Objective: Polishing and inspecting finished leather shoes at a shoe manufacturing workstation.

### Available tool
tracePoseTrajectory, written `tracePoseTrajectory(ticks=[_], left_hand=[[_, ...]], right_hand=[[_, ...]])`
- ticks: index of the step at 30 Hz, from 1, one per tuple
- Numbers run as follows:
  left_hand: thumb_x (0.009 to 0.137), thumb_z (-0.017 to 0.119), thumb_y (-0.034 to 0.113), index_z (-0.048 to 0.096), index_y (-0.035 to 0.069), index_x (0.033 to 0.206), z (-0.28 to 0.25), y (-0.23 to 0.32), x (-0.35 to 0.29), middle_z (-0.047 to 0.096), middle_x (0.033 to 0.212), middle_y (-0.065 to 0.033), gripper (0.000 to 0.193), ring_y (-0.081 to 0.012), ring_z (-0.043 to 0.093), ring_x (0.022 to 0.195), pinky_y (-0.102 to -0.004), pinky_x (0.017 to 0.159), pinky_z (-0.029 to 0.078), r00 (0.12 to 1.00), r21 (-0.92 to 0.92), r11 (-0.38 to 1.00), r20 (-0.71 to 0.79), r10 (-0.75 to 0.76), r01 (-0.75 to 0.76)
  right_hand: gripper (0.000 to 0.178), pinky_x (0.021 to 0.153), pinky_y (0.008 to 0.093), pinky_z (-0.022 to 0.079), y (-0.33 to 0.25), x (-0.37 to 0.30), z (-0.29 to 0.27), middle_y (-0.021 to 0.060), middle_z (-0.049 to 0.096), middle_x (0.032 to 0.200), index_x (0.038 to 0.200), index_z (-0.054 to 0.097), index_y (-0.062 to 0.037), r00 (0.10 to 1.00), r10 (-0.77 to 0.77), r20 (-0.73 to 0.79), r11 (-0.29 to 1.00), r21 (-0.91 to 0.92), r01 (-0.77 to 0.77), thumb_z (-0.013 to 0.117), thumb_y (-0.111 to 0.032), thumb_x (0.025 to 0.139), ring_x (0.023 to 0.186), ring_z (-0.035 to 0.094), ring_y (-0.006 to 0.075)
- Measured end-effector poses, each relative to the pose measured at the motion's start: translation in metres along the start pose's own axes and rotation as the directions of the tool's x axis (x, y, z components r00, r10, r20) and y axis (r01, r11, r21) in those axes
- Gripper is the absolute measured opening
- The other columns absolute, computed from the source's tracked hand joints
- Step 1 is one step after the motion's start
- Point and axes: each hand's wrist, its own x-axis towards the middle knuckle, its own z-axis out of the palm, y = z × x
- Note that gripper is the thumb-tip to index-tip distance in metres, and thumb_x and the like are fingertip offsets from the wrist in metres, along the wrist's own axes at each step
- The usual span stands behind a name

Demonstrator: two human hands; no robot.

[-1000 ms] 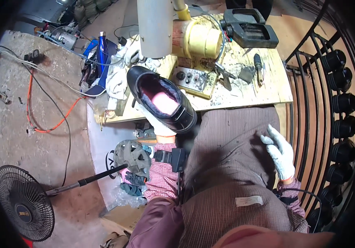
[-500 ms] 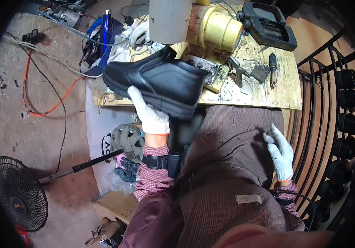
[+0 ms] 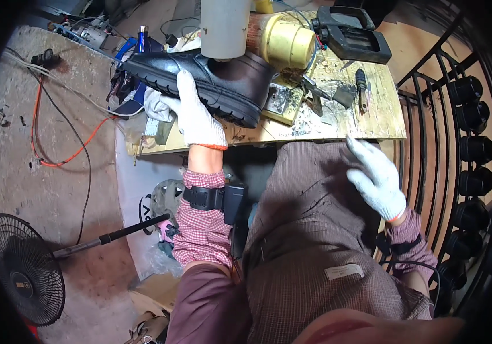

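Well apart, both gloved hands

A shoe workshop: a stained wooden bench, a hand tool, a rack (black shoes lining it).

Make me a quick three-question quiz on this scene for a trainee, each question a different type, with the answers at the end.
1. True or false: the white-gloved right grip is holding the black leather shoe.
2. Which way does the shoe's toe point in the picture? A) left B) right C) toward the bottom edge
3. Fill the gap: the round black wire-caged fan appears at the lower ___ of the picture.

Key: 1. False; the white-gloved left grip holds it. 2. A. 3. left.
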Motion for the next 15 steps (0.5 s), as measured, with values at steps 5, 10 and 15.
tracePoseTrajectory(ticks=[5,10,15], left_hand=[[0.093,0.073,0.036,-0.002,0.014,0.161,-0.018,-0.013,-0.048,0.035,0.155,-0.0164,0.104,-0.0327,0.052,0.129,-0.0498,0.103,0.050,0.999,-0.106,0.994,-0.041,-0.032,0.028],[0.100,0.062,0.026,-0.010,0.011,0.161,-0.043,-0.031,-0.076,0.034,0.159,-0.0132,0.096,-0.0258,0.042,0.137,-0.0424,0.117,0.032,0.986,-0.149,0.981,0.129,-0.106,0.125],[0.092,0.072,0.037,0.004,0.012,0.162,-0.046,-0.016,-0.071,0.040,0.152,-0.0180,0.101,-0.0317,0.053,0.127,-0.0485,0.103,0.049,0.998,0.054,0.999,-0.063,0.002,0.001]], right_hand=[[0.056,0.095,0.0411,0.050,-0.030,0.075,0.011,0.0142,0.069,0.122,0.143,0.053,-0.0072,0.910,-0.411,-0.047,0.906,-0.132,0.402,0.062,-0.015,0.089,0.106,0.064,0.0336],[0.053,0.080,0.0379,0.053,-0.076,0.124,0.057,0.0094,0.066,0.107,0.143,0.054,-0.0158,0.764,-0.642,0.067,0.754,-0.126,0.644,0.050,-0.015,0.090,0.092,0.064,0.0297],[0.073,0.069,0.0319,0.054,-0.048,0.071,0.032,0.0073,0.070,0.082,0.156,0.036,-0.0078,0.641,-0.348,0.685,0.903,0.430,0.031,0.066,-0.024,0.091,0.069,0.066,0.0211]])
